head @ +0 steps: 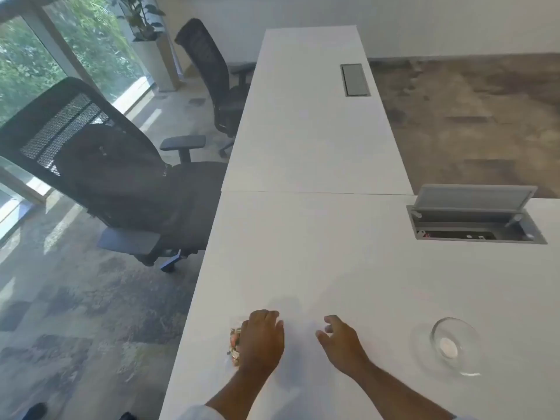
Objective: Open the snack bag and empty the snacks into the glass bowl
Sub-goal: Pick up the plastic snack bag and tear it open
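Note:
On the white table (318, 253), near its left edge, my left hand (262, 341) lies palm down over a small crinkly snack bag (235, 344). Only the bag's left side shows, with gold and reddish print. The fingers curl over it. My right hand (341, 341) hovers just to the right, empty, with its fingers loosely apart. The clear glass bowl (454, 344) stands empty at the right, about a forearm's length from my right hand.
An open cable box (475, 225) with a raised grey lid is set into the table at the back right. A shut one (354, 79) lies farther back. Two black mesh office chairs (121, 183) (212, 77) stand left of the table's left edge.

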A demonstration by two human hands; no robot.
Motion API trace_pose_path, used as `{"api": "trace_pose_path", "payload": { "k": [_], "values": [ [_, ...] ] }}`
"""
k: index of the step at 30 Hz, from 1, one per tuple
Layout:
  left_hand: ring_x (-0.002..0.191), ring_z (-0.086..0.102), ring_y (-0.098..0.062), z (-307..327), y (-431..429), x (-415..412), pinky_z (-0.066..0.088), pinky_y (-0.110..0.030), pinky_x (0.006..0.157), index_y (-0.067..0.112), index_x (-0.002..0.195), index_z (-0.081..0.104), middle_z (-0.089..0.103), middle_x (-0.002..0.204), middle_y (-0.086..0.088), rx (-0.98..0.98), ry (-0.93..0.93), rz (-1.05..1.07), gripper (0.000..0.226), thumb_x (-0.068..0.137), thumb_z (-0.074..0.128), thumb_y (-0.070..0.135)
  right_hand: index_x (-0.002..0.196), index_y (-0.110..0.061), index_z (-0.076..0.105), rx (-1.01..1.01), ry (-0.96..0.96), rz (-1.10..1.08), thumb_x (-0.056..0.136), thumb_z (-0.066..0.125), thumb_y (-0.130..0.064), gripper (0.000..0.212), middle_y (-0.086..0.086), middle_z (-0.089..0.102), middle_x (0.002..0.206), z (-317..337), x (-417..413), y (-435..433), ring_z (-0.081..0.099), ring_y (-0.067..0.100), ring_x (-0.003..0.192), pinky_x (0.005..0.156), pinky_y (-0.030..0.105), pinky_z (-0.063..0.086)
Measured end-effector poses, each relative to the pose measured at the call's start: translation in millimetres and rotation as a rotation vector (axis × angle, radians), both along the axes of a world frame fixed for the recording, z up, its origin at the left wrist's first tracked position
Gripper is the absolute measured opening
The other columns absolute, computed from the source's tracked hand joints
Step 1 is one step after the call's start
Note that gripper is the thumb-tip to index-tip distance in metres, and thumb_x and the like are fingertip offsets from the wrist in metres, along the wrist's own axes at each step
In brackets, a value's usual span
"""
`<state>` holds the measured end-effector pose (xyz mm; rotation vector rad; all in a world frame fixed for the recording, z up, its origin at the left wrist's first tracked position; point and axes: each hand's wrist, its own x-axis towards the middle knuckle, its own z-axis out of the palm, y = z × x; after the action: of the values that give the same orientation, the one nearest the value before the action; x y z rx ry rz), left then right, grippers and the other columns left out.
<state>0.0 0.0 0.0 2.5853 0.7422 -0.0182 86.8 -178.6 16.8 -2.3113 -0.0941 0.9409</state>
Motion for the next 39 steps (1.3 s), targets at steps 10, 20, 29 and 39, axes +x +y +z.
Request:
{"api": "trace_pose_path", "payload": {
  "k": [10, 20, 29, 39],
  "values": [
    [0.059, 0.031, -0.024, -16.6, 97.1, -27.7, 0.025, -0.039, 0.063, 0.021, 0.057, 0.034, 0.035, 0.057, 0.002, -0.435, 0.08, 0.662, 0.051, 0.094, 0.059, -0.002, 0.115, -0.024, 0.067, 0.052, 0.364, -0.111, 0.073, 0.068, -0.044, 0.046, -0.005, 0.063, 0.096, -51.8, 5.0, 53.5, 0.058, 0.014, 0.081, 0.073, 0.028, 0.048],
    [0.062, 0.043, -0.022, -37.4, 104.4, -22.7, 0.038, -0.033, 0.06, 0.019, 0.056, 0.053, 0.046, 0.061, -0.009, -0.814, 0.095, 0.872, 0.041, 0.086, 0.08, 0.01, 0.135, 0.017, 0.047, 0.116, 0.529, -0.112, 0.093, 0.06, -0.012, 0.053, 0.008, 0.048, 0.103, 5.1, -14.6, 112.0, 0.042, 0.023, 0.092, 0.075, 0.036, 0.044],
    [0.067, 0.059, -0.025, -0.5, 85.5, -10.6, 0.05, -0.03, 0.061, 0.004, 0.08, 0.076, 0.069, 0.073, -0.01, -0.987, 0.01, 0.836, 0.016, 0.094, 0.08, 0.007, 0.136, -0.009, 0.058, 0.148, 0.555, -0.169, 0.098, 0.065, -0.02, 0.04, 0.011, 0.066, 0.123, 11.1, -7.9, 107.9, 0.065, 0.027, 0.109, 0.086, 0.04, 0.058],
    [0.082, 0.077, -0.011, 72.5, 8.1, -6.5, 0.06, -0.028, 0.08, 0.022, 0.081, 0.085, 0.086, 0.085, 0.006, -0.866, -0.178, 0.522, 0.02, 0.099, 0.079, 0.017, 0.108, -0.011, 0.077, 0.326, 0.585, -0.451, 0.095, 0.07, -0.05, 0.042, 0.012, 0.081, 0.108, 75.8, 1.2, 76.0, 0.082, 0.036, 0.093, 0.075, 0.044, 0.069]
  ]
}}
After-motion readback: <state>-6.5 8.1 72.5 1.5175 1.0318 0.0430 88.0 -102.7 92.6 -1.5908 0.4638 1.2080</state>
